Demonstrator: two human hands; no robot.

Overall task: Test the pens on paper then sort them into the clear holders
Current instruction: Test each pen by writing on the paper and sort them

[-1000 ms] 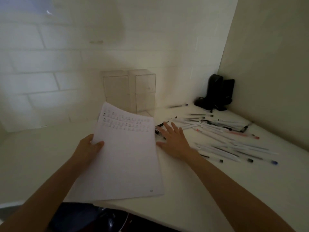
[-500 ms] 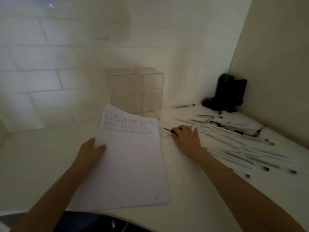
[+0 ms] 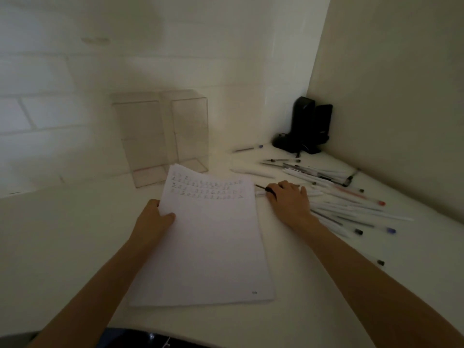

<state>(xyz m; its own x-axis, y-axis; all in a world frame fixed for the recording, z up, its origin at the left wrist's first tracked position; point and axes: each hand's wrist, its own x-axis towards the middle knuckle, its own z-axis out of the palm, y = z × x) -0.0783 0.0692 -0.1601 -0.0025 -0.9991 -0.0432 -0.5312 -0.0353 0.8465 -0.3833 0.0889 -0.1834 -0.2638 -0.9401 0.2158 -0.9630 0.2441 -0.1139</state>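
White table (image 3: 50, 234) in dim corner, brick wall behind. Our left hand (image 3: 153, 219) pinched paper (image 3: 213, 247) edge at centre frame, thumb on top. Our right hand (image 3: 288, 199) curled round dark pen (image 3: 261, 187) just beside sheet, at edge of loose pens (image 3: 351, 197) right of frame. Two clear holders (image 3: 160, 136) stood empty, upper centre. We judged step: picking pen to test. Next move called for lifting it clear of pile and bringing tip to blank paper below scribble rows.

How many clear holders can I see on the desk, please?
2. The left holder stands behind the top-left corner of the paper; the right holder stands directly beside it, on its right. None seems hidden.
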